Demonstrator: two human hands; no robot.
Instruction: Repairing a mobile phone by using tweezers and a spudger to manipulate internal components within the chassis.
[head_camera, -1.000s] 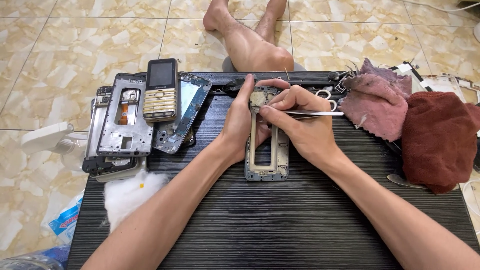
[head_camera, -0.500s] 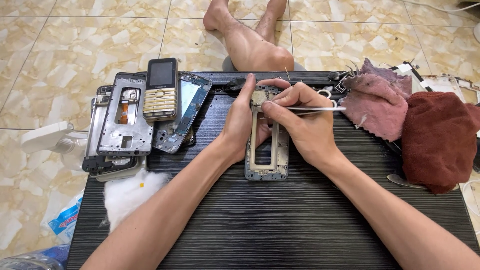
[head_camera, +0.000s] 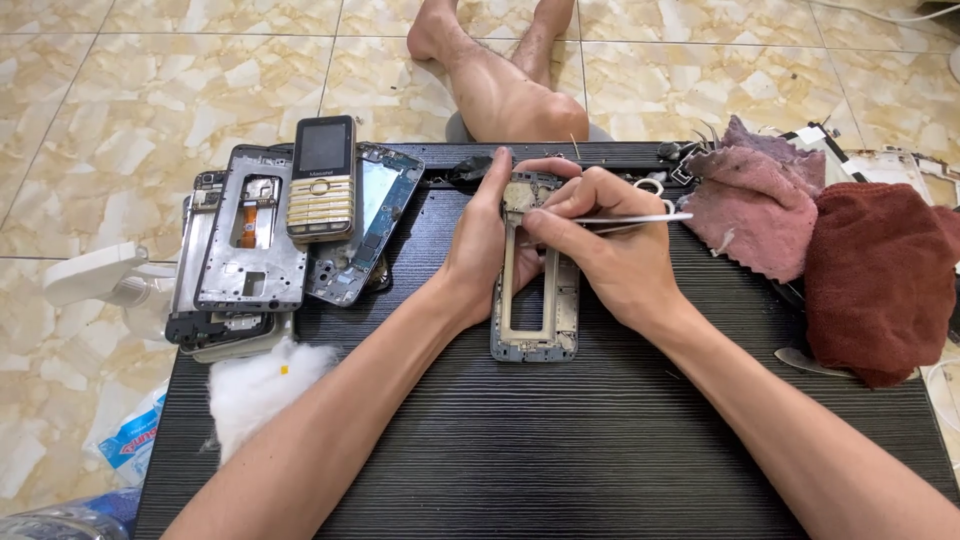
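A bare phone frame (head_camera: 535, 318) lies lengthwise on the black ribbed table (head_camera: 560, 450). My left hand (head_camera: 478, 245) grips the frame's left side near its top end. My right hand (head_camera: 605, 250) pinches thin metal tweezers (head_camera: 640, 218), whose tip rests at the top of the frame. Both forearms reach in from the bottom edge.
A stack of phone frames and panels (head_camera: 250, 245) with a gold keypad phone (head_camera: 322, 180) lies at the table's left. White cotton wool (head_camera: 262, 385) sits below it. A pink cloth (head_camera: 755, 205) and a dark red cloth (head_camera: 875, 280) lie right. Bare legs (head_camera: 500, 75) rest beyond.
My right hand has shifted slightly left with the tweezers over the frame's top end. The left hand and the frame stay where they were.
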